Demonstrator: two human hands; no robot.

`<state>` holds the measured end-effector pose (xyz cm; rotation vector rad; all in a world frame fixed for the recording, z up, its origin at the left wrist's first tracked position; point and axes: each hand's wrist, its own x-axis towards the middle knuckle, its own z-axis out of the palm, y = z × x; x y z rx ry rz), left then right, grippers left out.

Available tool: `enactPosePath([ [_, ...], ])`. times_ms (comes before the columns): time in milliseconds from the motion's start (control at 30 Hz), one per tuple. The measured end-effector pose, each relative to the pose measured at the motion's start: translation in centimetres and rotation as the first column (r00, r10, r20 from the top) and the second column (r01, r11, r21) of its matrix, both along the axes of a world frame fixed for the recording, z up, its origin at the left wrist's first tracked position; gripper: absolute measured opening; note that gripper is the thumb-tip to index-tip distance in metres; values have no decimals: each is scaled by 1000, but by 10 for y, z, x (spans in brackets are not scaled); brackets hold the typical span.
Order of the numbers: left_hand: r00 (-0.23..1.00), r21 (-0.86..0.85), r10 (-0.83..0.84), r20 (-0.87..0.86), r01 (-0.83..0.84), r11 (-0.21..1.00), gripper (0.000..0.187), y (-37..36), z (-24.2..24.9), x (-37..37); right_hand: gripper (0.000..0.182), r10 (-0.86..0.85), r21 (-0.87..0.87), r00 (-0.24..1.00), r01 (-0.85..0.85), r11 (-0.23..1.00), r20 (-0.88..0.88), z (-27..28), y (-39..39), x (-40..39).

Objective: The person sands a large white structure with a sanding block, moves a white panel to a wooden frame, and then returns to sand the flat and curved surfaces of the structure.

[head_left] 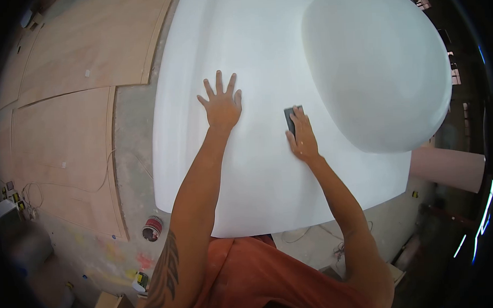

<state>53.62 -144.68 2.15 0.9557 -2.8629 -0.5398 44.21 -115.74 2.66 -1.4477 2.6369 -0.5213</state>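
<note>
Orange shirt (pixel 261 278) right under the camera; right hand (pixel 303 136) has its grip pressed down on a dark sanding block (pixel 290 119), flat on the big white moulded shell (pixel 269 169). Left hand (pixel 221 103) is released, fingers spread flat on the shell beside it; plywood sheets (pixel 65 106) and a red can (pixel 152 228) lie on the floor below.

white moulded form (pixel 269 169); dark grey sanding block (pixel 290 119); orange shirt (pixel 261 278); red-white can (pixel 152 228).

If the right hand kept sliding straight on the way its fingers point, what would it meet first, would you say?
The right hand, pressing a dark sanding pad on the white moulded surface, points up the panel. Its path looks free at first; the rounded white bulge lies just to its right, though depth is hard to judge.
</note>
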Motion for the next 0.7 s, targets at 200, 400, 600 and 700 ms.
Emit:
enactPosePath([
  [200, 998, 14, 64, -5, -64, 998, 59, -17, -20, -23, 66, 1, 74, 988, 11, 997, -152, -21, -93, -134],
  [400, 999, 62, 33, 4, -33, 998, 57, -11, 0, -18, 70, -260, -12, 921, 268, 963, -289, -44, -273, -374],
  [600, 999, 54, 43, -15, -42, 998, 58, -16, -4, -21, 63, -258, -63, 908, 251, 966, -330, -49, -261, -367],
  [700, 999, 53, 27, -35, -25, 998, 58, -11, -4, -18, 57, -188, -110, 910, 158, 981, -369, -50, -168, -247],
])
